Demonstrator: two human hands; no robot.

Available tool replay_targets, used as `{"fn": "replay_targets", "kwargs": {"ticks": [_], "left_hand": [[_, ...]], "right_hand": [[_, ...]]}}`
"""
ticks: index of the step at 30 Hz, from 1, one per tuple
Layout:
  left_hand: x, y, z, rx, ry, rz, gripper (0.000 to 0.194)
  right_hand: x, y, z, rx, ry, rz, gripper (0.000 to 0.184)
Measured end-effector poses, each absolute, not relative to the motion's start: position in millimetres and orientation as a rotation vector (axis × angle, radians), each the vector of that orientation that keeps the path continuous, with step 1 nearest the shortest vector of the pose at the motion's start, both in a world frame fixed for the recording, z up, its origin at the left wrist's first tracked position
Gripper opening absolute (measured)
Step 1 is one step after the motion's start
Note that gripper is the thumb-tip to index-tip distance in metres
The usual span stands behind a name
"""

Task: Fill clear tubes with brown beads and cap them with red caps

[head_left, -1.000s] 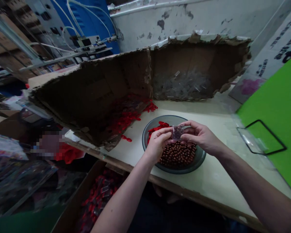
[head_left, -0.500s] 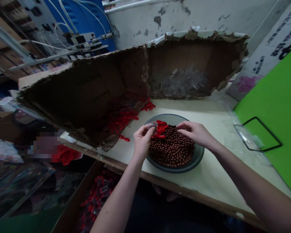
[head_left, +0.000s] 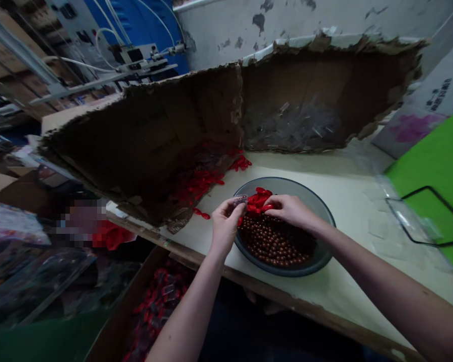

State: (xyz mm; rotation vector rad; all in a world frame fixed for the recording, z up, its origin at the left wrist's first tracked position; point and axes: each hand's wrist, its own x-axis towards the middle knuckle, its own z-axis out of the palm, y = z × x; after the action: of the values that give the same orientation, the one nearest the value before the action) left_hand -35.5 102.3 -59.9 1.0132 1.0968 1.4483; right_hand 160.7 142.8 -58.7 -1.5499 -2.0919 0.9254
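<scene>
Pinched in the left hand (head_left: 225, 220), the box (head_left: 240, 200) is at the bowl's (head_left: 310, 195) ten o'clock; the right hand (head_left: 292, 210), grip unclear, has switched from beads (head_left: 277, 246) to red pieces (head_left: 257, 202), seemingly beginning a different pick.

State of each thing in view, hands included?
Bowl: upright, partly filled
Brown beads: loose in bowl
Left hand: closed on clear plastic container
Clear plastic container: held, contents unclear
Right hand: touching red pieces, grip unclear
Left cardboard bin: open, torn-edged
Right cardboard bin: open, torn-edged
Lower cardboard box: open, stocked
</scene>
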Motion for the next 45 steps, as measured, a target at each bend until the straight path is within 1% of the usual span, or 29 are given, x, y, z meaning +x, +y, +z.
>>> {"fn": "replay_targets", "kwargs": {"ticks": [4,7,10,16,20,23,26,32,36,40,45], "left_hand": [[-28,100,-59,1.093,1.084,1.377,0.024],[-17,96,-56,1.132,1.060,1.324,0.022],[-5,92,-53,1.124,0.981,1.228,0.022],[11,86,-51,0.907,0.756,1.120,0.029],[10,85,-49,0.856,0.718,1.094,0.034],[8,86,-48,0.886,0.739,1.077,0.036],[7,86,-46,0.935,0.738,1.073,0.033],[11,81,-43,1.109,0.783,1.026,0.029],[13,82,-46,0.987,0.742,1.076,0.028],[16,82,-45,0.745,0.566,1.118,0.029],[22,78,-39,0.597,0.407,1.082,0.029]], "right_hand": [[187,135,-42,-1.379,-1.711,1.308,0.024],[200,126,-29,-1.280,-1.463,1.402,0.031],[203,114,-21,-1.199,-1.447,1.299,0.031],[196,91,-17,-1.183,-1.683,0.960,0.023],[200,83,-12,-1.201,-1.856,0.787,0.034],[204,82,-7,-1.185,-1.986,0.764,0.032],[202,81,-5,-1.171,-1.980,0.840,0.029],[185,79,-12,-1.241,-1.645,1.051,0.026],[182,82,-15,-1.210,-1.462,1.117,0.026],[185,81,-12,-1.198,-1.387,1.013,0.029],[180,72,-3,-1.227,-1.520,0.702,0.026]]}}
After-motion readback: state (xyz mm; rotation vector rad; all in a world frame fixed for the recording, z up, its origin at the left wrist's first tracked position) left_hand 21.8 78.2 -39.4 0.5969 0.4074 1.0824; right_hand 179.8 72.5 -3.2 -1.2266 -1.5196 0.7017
